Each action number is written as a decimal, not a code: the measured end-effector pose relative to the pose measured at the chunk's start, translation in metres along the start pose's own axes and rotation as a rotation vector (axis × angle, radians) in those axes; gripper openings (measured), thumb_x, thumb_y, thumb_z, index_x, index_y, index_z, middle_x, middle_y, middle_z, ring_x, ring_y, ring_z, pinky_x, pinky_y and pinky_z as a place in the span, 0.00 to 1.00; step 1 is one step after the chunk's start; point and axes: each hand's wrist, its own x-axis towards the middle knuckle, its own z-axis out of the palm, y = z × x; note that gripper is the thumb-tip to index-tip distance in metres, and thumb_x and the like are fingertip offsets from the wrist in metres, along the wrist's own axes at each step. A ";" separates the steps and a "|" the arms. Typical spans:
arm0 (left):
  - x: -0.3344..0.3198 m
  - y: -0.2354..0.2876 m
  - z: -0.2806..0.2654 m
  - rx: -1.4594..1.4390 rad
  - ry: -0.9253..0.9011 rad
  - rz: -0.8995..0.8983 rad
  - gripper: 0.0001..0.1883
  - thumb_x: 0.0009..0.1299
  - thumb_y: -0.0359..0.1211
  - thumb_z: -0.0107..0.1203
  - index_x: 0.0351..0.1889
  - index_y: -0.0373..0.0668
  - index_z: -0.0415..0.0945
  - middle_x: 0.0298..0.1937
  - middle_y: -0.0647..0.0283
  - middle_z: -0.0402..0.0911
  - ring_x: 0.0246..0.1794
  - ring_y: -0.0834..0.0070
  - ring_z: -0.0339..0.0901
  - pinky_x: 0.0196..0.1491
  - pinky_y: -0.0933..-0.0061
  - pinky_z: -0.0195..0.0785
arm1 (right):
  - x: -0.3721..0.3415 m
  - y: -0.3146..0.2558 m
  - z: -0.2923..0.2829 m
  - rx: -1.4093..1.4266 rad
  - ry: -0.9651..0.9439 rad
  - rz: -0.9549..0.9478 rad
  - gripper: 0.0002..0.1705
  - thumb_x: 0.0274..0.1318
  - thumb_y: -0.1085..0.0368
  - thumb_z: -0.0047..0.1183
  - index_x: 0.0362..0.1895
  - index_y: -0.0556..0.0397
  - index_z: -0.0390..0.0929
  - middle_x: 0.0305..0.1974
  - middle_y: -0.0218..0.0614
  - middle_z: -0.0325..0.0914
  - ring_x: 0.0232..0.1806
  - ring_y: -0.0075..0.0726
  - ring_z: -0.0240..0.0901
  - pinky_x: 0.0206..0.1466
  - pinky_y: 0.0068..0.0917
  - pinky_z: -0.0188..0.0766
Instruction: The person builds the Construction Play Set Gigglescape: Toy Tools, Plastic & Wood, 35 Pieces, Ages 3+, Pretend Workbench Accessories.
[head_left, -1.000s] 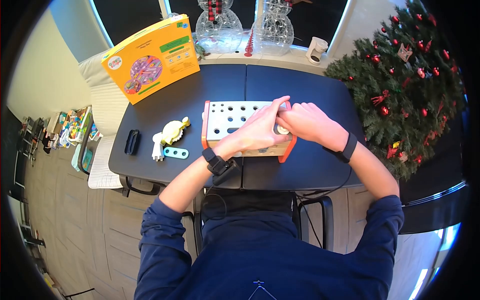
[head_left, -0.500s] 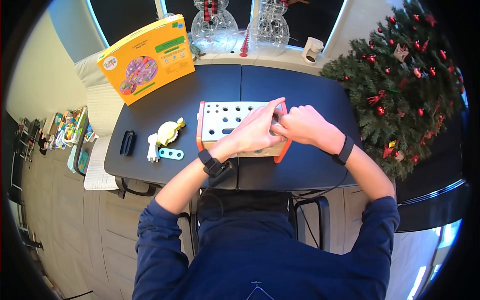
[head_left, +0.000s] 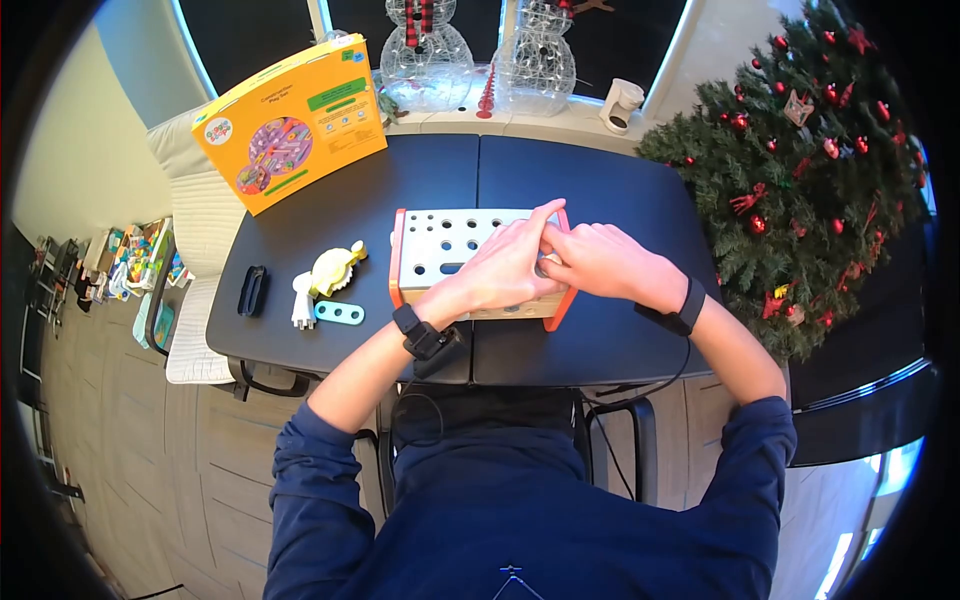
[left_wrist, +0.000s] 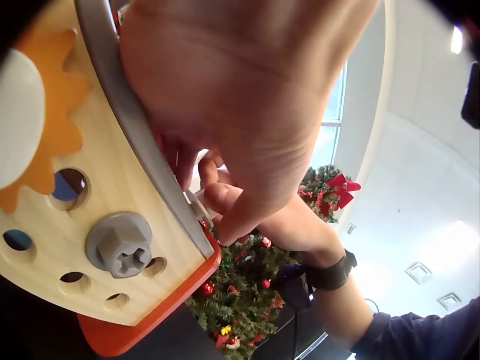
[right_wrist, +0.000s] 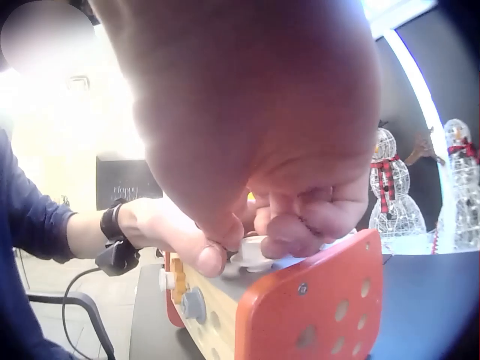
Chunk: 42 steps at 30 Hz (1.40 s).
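Note:
A toy workbench (head_left: 424, 242) with a pale, holed top and orange ends stands before me. My right hand (head_left: 612, 262) pinches a white toy bolt (right_wrist: 256, 253) at the top's right end, its fingers hiding part of the bolt. Across the top rests my left hand (head_left: 505, 262), index finger straight, thumb (right_wrist: 206, 259) right beside the bolt. On the bench's near side sit a grey bolt (left_wrist: 124, 247) and an orange gear (left_wrist: 56, 112) with a white centre.
Left of the bench lie a yellow toy piece (head_left: 333, 270), a white toy piece (head_left: 303, 302), a light blue holed strip (head_left: 339, 314) and a black holder (head_left: 253, 291). A yellow box (head_left: 300, 125) stands at the back left, a decorated tree (head_left: 790, 180) on the right.
My right hand has turned at the bolt, its knuckles tipping over and the back of the hand flattening. My left hand stays on the bench top. The head view has shifted slightly.

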 end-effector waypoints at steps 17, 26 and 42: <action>-0.002 -0.001 -0.003 -0.117 -0.044 -0.037 0.54 0.65 0.24 0.63 0.87 0.46 0.44 0.71 0.42 0.73 0.72 0.49 0.74 0.75 0.53 0.67 | 0.009 0.006 0.002 -0.038 -0.022 -0.062 0.16 0.76 0.54 0.52 0.53 0.51 0.80 0.35 0.50 0.85 0.30 0.59 0.84 0.32 0.52 0.80; 0.000 -0.016 0.000 -0.082 -0.012 0.127 0.53 0.64 0.21 0.59 0.88 0.46 0.44 0.78 0.41 0.69 0.78 0.44 0.68 0.78 0.51 0.63 | -0.005 0.001 0.002 -0.140 0.100 -0.108 0.16 0.72 0.53 0.56 0.49 0.52 0.80 0.36 0.44 0.85 0.37 0.54 0.87 0.38 0.48 0.82; -0.004 -0.004 -0.008 -0.379 -0.073 -0.078 0.55 0.61 0.17 0.50 0.88 0.46 0.38 0.83 0.45 0.62 0.70 0.57 0.73 0.68 0.60 0.70 | 0.017 -0.011 0.035 -0.486 0.032 0.051 0.09 0.64 0.59 0.58 0.34 0.47 0.87 0.22 0.32 0.83 0.21 0.37 0.84 0.23 0.37 0.76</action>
